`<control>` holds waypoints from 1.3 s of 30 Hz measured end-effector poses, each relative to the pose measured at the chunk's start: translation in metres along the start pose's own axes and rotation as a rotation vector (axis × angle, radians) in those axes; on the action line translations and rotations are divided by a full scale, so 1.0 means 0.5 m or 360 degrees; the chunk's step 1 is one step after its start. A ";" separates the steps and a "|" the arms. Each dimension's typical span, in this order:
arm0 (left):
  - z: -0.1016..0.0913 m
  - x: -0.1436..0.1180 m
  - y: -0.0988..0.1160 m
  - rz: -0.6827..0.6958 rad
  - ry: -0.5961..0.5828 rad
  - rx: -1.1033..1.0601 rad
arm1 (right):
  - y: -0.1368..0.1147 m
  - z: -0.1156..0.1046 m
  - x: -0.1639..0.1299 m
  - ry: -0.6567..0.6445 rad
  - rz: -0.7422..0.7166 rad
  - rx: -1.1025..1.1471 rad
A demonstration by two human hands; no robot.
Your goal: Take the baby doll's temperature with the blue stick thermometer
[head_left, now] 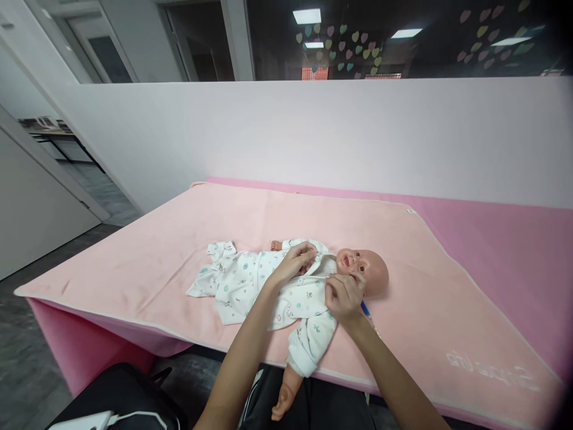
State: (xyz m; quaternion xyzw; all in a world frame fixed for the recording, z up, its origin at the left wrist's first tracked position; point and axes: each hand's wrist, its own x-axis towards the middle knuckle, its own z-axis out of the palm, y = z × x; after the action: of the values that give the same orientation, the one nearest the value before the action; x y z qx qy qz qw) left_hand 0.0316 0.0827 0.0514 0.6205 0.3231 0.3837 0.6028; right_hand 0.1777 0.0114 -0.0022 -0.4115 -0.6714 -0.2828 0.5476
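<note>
A baby doll (pixel 375 273) lies on its back on the peach mat, its head to the right. It wears a white printed top (pixel 299 303) and matching trousers (pixel 242 272) whose legs reach to the left. My left hand (pixel 299 261) is on the doll's chest, fingers closed on the top's front edge near a small snap. At the collar beside the doll's chin, my right hand (pixel 344 295) pinches the fabric of the same top. One doll arm (pixel 286 391) hangs past the mat's near edge. A blue item (pixel 365 308) shows partly beside my right wrist.
The peach mat (pixel 447 304) lies over a pink cover (pixel 514 251) on the table. A white wall (pixel 358 137) with a window rises behind. At the lower left are a black bag (pixel 129 394) and a white device (pixel 85 421) with a cable.
</note>
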 end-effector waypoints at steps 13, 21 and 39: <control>-0.062 -0.120 -0.021 0.0267 -0.0052 0.0841 | -0.020 0.005 0.006 -0.0242 -0.0130 -0.0059; -0.056 -0.119 -0.038 0.0379 0.0093 0.0681 | -0.080 0.056 0.022 -0.0602 -0.0095 0.0224; -0.045 -0.130 -0.043 0.0632 0.0316 0.0899 | -0.069 0.053 -0.004 -0.0485 0.0144 0.0327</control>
State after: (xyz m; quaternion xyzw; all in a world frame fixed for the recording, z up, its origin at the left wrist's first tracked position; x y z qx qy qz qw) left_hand -0.0188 0.0393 0.0241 0.7730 0.3465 0.4473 0.2869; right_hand 0.1347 0.0158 -0.0079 -0.4213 -0.7527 -0.1223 0.4908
